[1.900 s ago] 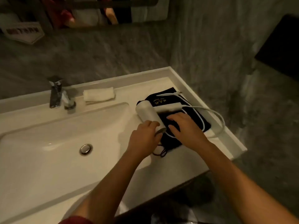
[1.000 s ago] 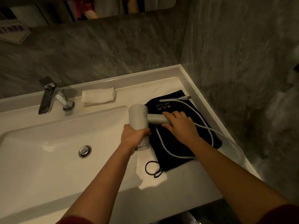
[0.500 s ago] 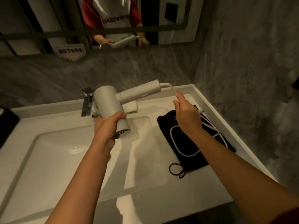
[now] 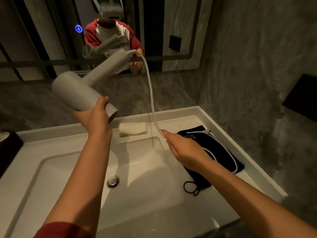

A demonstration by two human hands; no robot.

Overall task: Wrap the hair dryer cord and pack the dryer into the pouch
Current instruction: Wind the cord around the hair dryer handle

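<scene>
Left hand [image 4: 96,117] is clamped around the barrel of the hair dryer [image 4: 80,93], held up in the air above the back edge of the basin, well clear of the table [image 4: 223,200]. Dryer is matte pale grey: smooth cylindrical barrel, round handle angled up and right toward the mirror [image 4: 180,31].

White cord [image 4: 151,93] leaves the handle end, arcs down, and runs into the right hand [image 4: 187,148], whose fingers are closed on it. Past the hand the smooth round cord loops over the pouch [image 4: 221,152] and ends at the plug [image 4: 207,131], lying at the pouch's far edge.

Pouch is black soft fabric, lying flat on the right side of the table, gold lettering near its top too small to read. Its dark drawstring loop [image 4: 192,187] trails off the near end onto the table.

Sink [image 4: 51,169] is glossy white, rectangular, with a chrome drain [image 4: 113,182]. A folded white towel [image 4: 133,128] sits behind the basin. Dark box [image 4: 8,148] at far left.

Grey marble-pattern wall [image 4: 248,66] runs close along the table's right edge. Printed text on the shirt in the mirror is reversed and unreadable.
</scene>
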